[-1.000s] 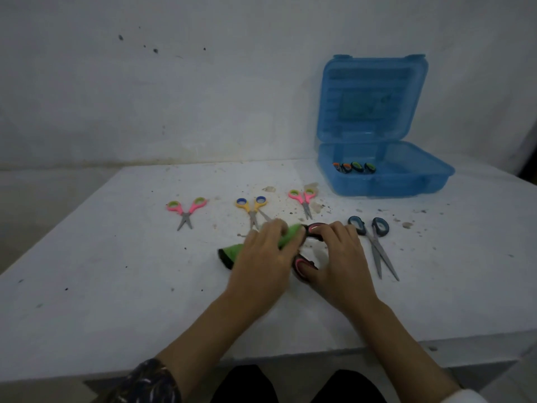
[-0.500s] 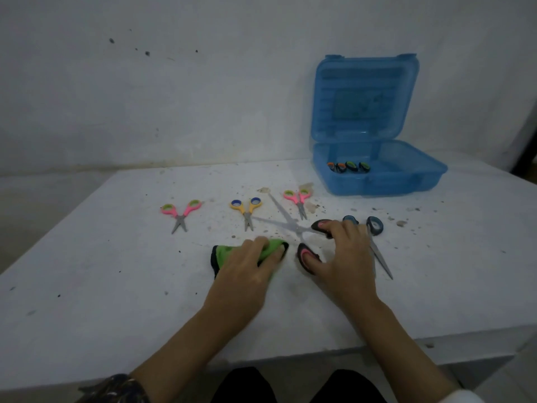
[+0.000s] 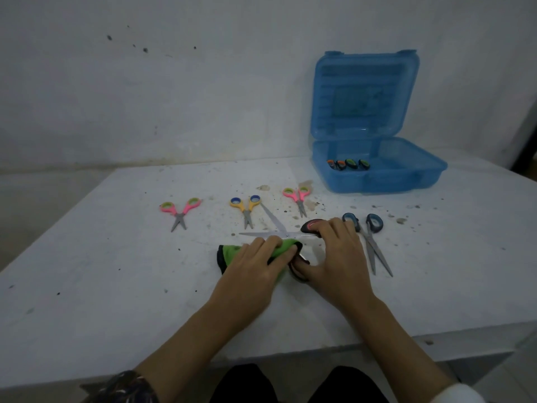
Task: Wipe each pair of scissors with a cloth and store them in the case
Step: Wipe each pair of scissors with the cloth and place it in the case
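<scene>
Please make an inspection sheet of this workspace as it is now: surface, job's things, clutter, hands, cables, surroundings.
Surface: white table, speckled with dark crumbs and stains.
Job's things: black-handled scissors spread open on the table; green cloth beside them; blue case open, lid upright, dark scissor handles inside; still on the table are two pink scissors, yellow scissors and blue-handled scissors.
Clutter: small debris near the case.
Hands: left hand presses the cloth; right hand holds the black handles.
Cables: nothing seen.
Surroundings: plain white wall with dark spots.
</scene>
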